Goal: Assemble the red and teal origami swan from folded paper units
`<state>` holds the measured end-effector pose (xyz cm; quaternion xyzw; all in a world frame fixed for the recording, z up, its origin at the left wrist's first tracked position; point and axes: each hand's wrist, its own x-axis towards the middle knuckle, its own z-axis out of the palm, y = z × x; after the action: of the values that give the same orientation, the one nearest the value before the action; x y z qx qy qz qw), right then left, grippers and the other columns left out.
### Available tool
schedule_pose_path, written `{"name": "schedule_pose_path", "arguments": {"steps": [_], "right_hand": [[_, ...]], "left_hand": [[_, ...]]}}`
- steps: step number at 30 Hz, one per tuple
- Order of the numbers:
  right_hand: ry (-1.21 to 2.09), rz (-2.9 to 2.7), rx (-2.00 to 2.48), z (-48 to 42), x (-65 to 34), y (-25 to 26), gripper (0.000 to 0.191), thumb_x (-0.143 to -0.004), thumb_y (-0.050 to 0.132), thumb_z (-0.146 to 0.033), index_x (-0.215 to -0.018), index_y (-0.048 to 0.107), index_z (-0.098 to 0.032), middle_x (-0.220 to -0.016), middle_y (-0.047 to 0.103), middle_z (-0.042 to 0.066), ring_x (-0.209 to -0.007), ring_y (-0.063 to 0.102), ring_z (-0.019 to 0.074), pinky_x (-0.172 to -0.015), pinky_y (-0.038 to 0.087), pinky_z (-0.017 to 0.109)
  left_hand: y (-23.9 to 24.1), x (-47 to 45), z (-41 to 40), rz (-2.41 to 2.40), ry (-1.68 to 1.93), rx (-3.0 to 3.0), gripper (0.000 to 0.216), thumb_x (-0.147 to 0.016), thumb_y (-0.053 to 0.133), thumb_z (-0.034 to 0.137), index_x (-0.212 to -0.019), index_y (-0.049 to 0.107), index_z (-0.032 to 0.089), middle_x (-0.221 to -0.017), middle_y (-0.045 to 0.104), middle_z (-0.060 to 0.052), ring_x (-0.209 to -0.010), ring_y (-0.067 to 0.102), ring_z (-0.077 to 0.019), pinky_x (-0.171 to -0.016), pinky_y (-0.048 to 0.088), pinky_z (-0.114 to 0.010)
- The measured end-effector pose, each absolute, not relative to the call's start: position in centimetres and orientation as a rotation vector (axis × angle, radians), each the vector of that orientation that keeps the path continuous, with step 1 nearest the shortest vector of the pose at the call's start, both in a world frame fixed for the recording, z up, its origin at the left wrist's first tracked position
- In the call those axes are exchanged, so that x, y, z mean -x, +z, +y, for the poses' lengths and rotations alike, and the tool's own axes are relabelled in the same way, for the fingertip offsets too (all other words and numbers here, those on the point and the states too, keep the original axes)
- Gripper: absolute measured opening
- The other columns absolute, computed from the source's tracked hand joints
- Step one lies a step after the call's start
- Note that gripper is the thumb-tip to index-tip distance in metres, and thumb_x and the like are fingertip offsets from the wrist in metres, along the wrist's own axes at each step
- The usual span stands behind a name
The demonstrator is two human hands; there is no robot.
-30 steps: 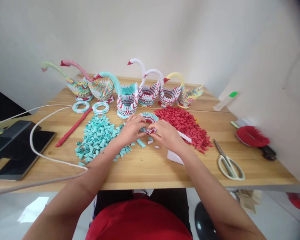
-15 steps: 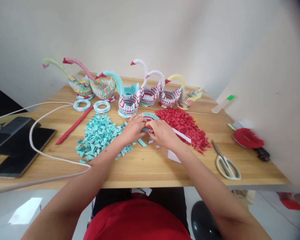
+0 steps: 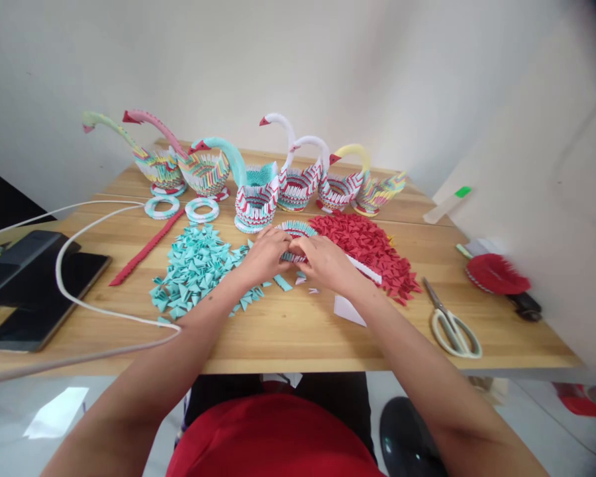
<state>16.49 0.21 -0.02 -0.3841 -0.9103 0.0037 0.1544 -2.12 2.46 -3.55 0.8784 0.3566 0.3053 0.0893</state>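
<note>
My left hand and my right hand meet at the near side of a ring of folded paper pieces, coloured teal, white and red. The fingers of both hands are bent and closed on the ring's near rim, which they partly cover. By my left hand spreads a heap of teal folded paper triangles. Beyond my right hand lies a heap of red folded paper triangles. A white folded strip rests across its near edge. A short teal strip and a few pale pieces lie just below the hands.
Several paper swans stand along the back. Two paper rings and a long red strip lie left. A white cable crosses near a phone. Scissors and a red paper piece are right.
The view has shifted very slightly. Both hands stay at the ring in nearly the same place, with no clear change in their grip.
</note>
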Motion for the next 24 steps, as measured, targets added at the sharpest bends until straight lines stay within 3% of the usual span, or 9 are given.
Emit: {"name": "schedule_pose_path", "arguments": {"steps": [11,24], "right_hand": [[-0.124,-2.657,1.061,0.23,-16.28,-0.13,0.027,-0.084,0.059,-0.010,-0.110,0.054,-0.015,-0.098,0.068,0.011,-0.093,0.063,0.0272,-0.080,0.041,0.036],[-0.212,-2.710,1.078,0.15,-16.18,-0.31,0.023,-0.087,0.053,-0.010,-0.110,0.054,-0.015,-0.098,0.068,0.012,-0.092,0.062,0.0261,-0.080,0.041,0.036]], "left_hand": [[-2.90,2.04,2.29,1.112,0.815,-2.615,0.020,-0.074,0.065,0.015,-0.094,0.068,0.016,-0.106,0.066,-0.007,-0.103,0.055,-0.0262,-0.101,0.037,-0.044],[-3.25,1.92,2.44,1.129,0.865,-2.595,0.013,-0.071,0.065,0.013,-0.084,0.063,0.017,-0.092,0.065,-0.006,-0.095,0.056,-0.0254,-0.102,0.037,-0.045]]}}
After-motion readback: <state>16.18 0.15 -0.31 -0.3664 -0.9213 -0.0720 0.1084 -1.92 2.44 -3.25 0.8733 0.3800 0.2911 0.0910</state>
